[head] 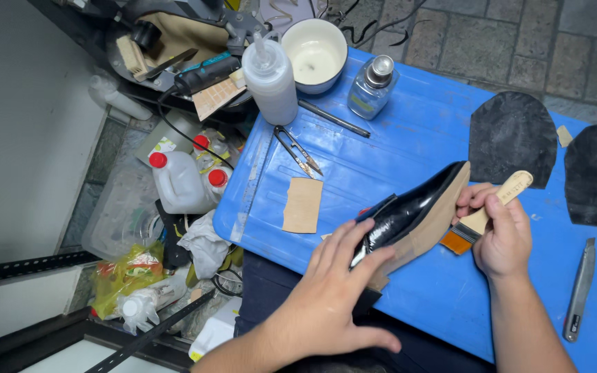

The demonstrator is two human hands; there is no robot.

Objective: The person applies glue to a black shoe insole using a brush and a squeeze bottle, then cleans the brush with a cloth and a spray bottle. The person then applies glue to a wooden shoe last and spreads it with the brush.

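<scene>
Black shoe (409, 211) steadied by flat, open left hand (333, 297); brush (481, 217) gripped in right hand (502, 238), bristles at the tan sole (428, 228). Coating judged underway; two black sole pieces (513, 135) untouched on table (409, 124).

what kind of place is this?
Probably a shoe repair bench. The left hand steadies a glossy black shoe with a tan sole on a blue plastic table, the right hand holds a wooden-handled brush, and black rubber sole pieces lie nearby.
</scene>
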